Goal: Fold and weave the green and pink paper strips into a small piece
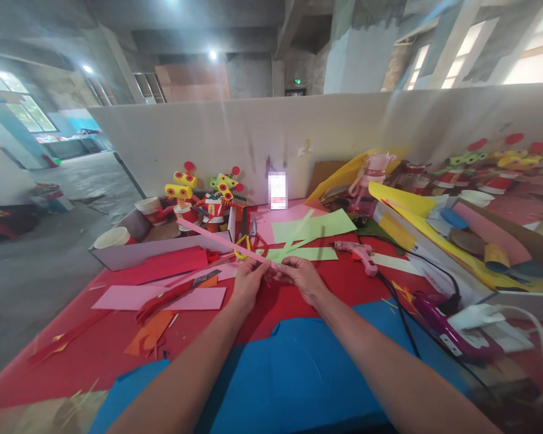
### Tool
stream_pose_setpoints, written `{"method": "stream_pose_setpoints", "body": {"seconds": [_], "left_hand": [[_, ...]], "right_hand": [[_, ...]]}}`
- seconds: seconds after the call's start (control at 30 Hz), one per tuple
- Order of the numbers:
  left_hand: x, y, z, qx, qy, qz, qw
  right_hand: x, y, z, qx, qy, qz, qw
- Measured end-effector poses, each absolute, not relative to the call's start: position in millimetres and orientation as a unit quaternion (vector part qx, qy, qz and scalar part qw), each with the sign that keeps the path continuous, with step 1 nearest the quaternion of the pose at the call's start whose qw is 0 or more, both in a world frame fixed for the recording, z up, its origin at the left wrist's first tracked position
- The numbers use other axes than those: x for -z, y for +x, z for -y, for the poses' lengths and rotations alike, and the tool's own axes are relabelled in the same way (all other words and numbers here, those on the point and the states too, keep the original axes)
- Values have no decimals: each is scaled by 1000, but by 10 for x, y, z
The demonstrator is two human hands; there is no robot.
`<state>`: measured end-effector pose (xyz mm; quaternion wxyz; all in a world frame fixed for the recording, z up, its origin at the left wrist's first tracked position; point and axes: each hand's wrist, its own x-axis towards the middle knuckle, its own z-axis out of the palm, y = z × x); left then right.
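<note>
A long, narrow pink paper strip [212,235] runs up and to the left from my fingers. My left hand [250,277] pinches it close to its lower end. Right beside it, my right hand [298,275] has its fingers closed at that same end, where the strip looks folded; the exact fold is hidden by the fingertips. Behind my hands lie light green paper sheets [326,226] and green strips [294,241]. Yellow- and red-handled scissors [248,246] rest just beyond my left hand.
To the left are pink paper [117,298], red paper [172,265] and orange scraps [149,333]. A pink glue gun [362,256] and a purple power strip [452,328] with cables lie right. Paper-cup figures [185,208] and a lit phone [277,191] stand at the back.
</note>
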<state>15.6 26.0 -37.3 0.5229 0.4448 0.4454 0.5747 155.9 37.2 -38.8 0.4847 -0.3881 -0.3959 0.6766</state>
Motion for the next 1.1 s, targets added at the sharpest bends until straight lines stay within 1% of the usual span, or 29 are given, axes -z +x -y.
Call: {"method": "stream_pose_setpoints", "body": {"seconds": [0.1,0.33,0.5,0.57,0.7,0.8,0.97,1.1], "left_hand": [[391,151,-271,-582,441,-449,515],[396,143,-294,-560,480,-469,485],[376,126,-278,-543,519,-506,424],[358,132,-267,-542,513,-507,432],[336,162,-252,-545,481,-474,496],[348,169,-256,-555,477,-472,492],[376,138,-277,-554,485,-476,481],[377,123,-283,-549,494,-480,473]], "right_hand": [[397,1548,-368,-673,-404,389,482],[436,1495,-358,-663,-359,382,535],[454,1511,-369,-636,-408,413,509],[453,1513,-374,-619,-430,422,504],[461,1484,-376,-593,-429,421,537],[458,1474,-364,-596,-418,420,541],[409,1539,-359,-567,-445,465,514],[420,1578,-406,-590,-399,506,486]]}}
